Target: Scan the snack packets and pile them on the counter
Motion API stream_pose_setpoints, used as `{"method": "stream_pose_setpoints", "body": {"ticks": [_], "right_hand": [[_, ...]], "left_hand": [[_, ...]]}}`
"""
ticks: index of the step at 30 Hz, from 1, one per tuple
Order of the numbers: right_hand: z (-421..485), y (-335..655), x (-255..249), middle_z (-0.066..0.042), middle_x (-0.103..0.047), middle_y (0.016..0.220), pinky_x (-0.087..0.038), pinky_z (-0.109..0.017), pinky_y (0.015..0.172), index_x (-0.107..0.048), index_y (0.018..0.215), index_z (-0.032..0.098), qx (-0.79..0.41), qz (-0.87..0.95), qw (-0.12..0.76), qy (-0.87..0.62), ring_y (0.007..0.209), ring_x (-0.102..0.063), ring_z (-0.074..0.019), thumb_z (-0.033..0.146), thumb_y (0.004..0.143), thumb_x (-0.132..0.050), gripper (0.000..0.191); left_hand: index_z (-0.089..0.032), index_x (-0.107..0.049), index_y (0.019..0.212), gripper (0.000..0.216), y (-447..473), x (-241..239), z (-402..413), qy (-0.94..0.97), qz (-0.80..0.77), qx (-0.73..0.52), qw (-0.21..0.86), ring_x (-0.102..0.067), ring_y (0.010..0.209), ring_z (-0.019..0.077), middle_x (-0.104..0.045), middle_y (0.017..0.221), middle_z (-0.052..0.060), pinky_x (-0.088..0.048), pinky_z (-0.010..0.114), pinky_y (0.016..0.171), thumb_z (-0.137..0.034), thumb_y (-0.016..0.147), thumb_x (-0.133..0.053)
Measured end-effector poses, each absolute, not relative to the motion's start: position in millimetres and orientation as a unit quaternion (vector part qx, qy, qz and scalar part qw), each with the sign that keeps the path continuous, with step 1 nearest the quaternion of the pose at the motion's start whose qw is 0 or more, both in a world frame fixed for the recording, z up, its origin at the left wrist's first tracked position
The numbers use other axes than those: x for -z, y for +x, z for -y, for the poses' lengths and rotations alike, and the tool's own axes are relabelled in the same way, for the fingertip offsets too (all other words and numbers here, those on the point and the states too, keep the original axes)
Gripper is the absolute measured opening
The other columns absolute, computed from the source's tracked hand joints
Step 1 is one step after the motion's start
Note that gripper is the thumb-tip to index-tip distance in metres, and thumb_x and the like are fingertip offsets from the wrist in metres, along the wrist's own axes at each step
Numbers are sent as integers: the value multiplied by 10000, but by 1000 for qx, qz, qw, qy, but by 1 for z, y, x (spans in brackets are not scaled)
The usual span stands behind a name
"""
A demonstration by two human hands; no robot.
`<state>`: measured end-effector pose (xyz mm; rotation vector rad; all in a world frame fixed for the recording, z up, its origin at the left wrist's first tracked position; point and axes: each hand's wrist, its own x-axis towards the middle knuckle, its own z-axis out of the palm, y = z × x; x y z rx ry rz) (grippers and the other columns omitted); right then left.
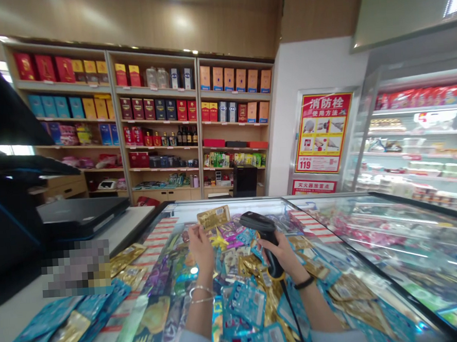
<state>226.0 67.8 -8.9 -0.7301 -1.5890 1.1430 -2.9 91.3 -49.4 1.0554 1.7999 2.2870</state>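
Observation:
My left hand point(200, 246) pinches the lower left corner of a gold packet point(214, 218), held up with a white barcode label near its top right. In my right hand point(283, 251) is a black barcode scanner point(259, 224) with yellow-orange trim, its head tilted toward the packet and its cable hanging down. The fingers wrap round its handle. Below both hands, many blue packets point(247, 304) and gold packets point(355, 293) lie heaped on the glass top of a freezer. Purple and yellow packaging shows behind the scanner.
More blue packets point(47, 317) lie on the white counter at left, beside a blurred-out patch. A dark machine point(7, 220) stands at far left. Shelves of boxed bottles point(155, 109) line the back wall. A lit display fridge point(417, 154) stands at right.

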Motion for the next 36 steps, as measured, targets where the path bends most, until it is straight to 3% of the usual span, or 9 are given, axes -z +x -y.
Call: {"method": "stream_pose_setpoints", "body": {"ticks": [13,19,25,31,36], "right_hand": [[-70,224,10,10,-556,456,-390,-257,372,-590,675,191,-496,647,489,-311,351,-481,-131,472,723,-717,312],[-70,227,12,-4,-558,445,-390,-269,367,-627,696,178,-525,605,497,-333,352,-474,-137,495,660,-765,348],[-70,219,17,-18,-570,467,-383,-290,350,-632,703,181,-532,589,493,-356,350,-477,-155,518,578,-821,406],[-39,179,1,-23,-561,450,-393,-307,355,-617,655,204,-550,601,466,-346,351,-486,-174,495,571,-826,369],[-19,116,-4,-9,-576,472,-389,-290,351,-621,697,196,-563,592,488,-309,347,-480,-155,489,585,-816,370]], "left_hand": [[-184,-542,960,212,-4,50,-94,339,-573,-745,41,-692,793,226,-709,881,111,-537,321,687,-368,904,-450],[-187,-521,1215,307,6,52,-82,358,-598,-712,82,-687,738,177,-708,871,63,-527,287,695,-271,946,-398],[-206,-660,1002,253,-9,47,-55,368,-625,-685,70,-689,835,183,-708,894,58,-522,307,785,-206,932,-417],[-163,-653,956,195,-58,17,-14,318,-623,-709,84,-665,796,188,-713,905,81,-496,324,808,-229,900,-478],[-162,-614,961,155,-115,4,20,304,-669,-678,2,-660,891,208,-701,984,94,-465,336,864,-266,847,-601]]}}
